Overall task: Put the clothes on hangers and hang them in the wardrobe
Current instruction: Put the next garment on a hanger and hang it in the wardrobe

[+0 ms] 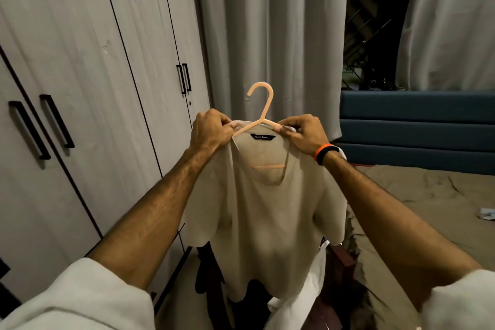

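Observation:
A beige top (262, 217) with scalloped hems hangs on a peach plastic hanger (263, 104), held up in front of me. The hanger's hook stands above the collar and its lower bar shows through the neckline. My left hand (209, 132) pinches the left shoulder of the beige top at the hanger arm. On the other side, my right hand (302, 134), with an orange and black band on the wrist, pinches the right shoulder. The wardrobe (88, 104) stands to the left with its doors closed.
Grey curtains (267, 35) hang behind the hanger, with a dark window gap to the right. A bed with a brown sheet (428, 201) and blue headboard (417, 126) lies on the right. Dark and white clothes (300, 297) lie below the top.

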